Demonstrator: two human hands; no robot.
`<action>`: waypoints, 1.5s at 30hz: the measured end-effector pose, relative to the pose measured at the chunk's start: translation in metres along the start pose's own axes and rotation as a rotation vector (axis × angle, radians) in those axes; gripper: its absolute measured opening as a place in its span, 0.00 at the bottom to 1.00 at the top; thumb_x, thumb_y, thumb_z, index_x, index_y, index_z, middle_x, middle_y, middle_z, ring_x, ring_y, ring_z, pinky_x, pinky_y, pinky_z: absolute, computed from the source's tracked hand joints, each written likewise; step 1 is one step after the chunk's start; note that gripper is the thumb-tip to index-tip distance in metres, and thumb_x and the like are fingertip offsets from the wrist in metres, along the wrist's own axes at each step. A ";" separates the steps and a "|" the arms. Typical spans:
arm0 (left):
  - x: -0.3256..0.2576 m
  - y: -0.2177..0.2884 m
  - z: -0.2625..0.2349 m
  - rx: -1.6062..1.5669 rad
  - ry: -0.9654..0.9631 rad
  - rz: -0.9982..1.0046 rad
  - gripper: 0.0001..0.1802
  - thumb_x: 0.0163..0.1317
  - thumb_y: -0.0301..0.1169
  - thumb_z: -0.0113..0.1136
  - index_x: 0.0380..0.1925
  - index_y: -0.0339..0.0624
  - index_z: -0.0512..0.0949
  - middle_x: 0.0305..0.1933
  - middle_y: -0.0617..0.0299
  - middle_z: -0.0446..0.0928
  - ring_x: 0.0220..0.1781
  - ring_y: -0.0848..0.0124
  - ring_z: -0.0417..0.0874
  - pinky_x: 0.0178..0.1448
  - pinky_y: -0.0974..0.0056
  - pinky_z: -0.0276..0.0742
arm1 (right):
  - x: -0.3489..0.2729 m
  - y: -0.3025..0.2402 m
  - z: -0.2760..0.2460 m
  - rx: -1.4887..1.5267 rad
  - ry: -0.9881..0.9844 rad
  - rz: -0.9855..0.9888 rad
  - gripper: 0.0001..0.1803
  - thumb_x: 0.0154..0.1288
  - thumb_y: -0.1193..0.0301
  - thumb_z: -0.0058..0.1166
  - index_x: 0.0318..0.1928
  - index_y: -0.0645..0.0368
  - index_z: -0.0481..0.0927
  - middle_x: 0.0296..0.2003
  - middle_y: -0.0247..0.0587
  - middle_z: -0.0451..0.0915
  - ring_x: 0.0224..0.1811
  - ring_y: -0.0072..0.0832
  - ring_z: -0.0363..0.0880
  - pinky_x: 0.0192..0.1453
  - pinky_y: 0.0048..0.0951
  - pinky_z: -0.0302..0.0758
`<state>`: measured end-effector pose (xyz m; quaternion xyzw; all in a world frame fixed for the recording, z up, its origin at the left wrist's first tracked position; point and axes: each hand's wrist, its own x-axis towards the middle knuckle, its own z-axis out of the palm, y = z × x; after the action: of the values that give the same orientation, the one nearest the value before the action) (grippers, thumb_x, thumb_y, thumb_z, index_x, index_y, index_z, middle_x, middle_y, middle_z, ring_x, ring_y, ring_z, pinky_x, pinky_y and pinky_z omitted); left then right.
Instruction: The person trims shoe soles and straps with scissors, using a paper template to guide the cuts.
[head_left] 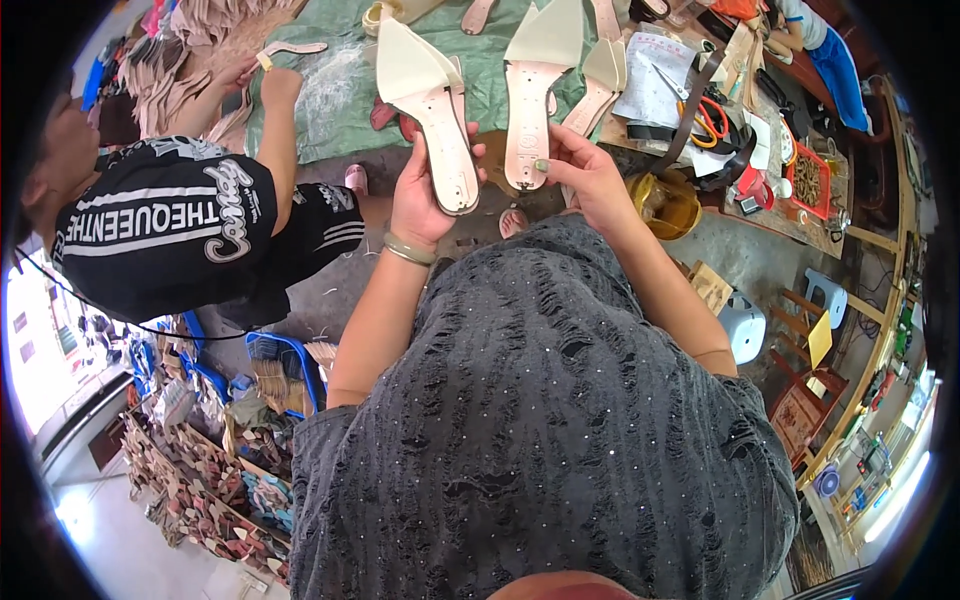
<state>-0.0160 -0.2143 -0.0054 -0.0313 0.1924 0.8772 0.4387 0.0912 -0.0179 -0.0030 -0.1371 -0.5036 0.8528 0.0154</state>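
Note:
My left hand (413,205) is wrapped round the heel end of a pointed mule (412,72) with a cream upper and a pale pink insole. In my right hand (594,180) is a matching mule (543,45), pinched at the heel, the thumb on its edge. Both are held side by side, toes pointing away, with dark marks and small holes on their insoles. Another cream mule (603,68) lies on the green sheet beside the right one. The undersides of the held shoes and some of my fingers are hidden.
A green sheet (330,110) covers the table ahead. At left a co-worker in black (170,225) handles a pale insole (293,47). Orange-handled scissors (708,125), papers and a red tray (812,180) crowd the right side, above a yellow bin (665,207). Stools (742,330) stand below right.

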 end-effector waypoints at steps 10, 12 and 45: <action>-0.001 -0.001 0.004 0.012 -0.018 -0.023 0.29 0.70 0.49 0.38 0.64 0.44 0.61 0.59 0.53 0.69 0.53 0.59 0.74 0.51 0.53 0.73 | -0.001 -0.004 -0.002 -0.021 -0.019 -0.005 0.29 0.58 0.81 0.52 0.62 0.64 0.66 0.43 0.32 0.76 0.44 0.18 0.73 0.46 0.19 0.70; 0.001 -0.003 0.003 0.007 -0.029 -0.034 0.28 0.70 0.49 0.38 0.64 0.44 0.61 0.59 0.53 0.70 0.53 0.59 0.74 0.51 0.53 0.73 | -0.002 -0.004 -0.001 -0.025 -0.021 -0.006 0.29 0.58 0.81 0.52 0.62 0.64 0.66 0.44 0.33 0.76 0.45 0.19 0.73 0.47 0.20 0.71; 0.001 -0.015 0.001 0.041 0.078 0.079 0.31 0.67 0.56 0.37 0.63 0.49 0.62 0.59 0.56 0.70 0.50 0.64 0.74 0.55 0.53 0.70 | 0.017 -0.007 -0.010 -0.068 -0.174 0.157 0.29 0.56 0.81 0.54 0.61 0.64 0.67 0.41 0.34 0.77 0.42 0.19 0.73 0.47 0.23 0.73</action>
<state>-0.0047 -0.2054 -0.0094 -0.0489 0.2283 0.8878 0.3966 0.0770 -0.0030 -0.0057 -0.1022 -0.5193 0.8426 -0.0997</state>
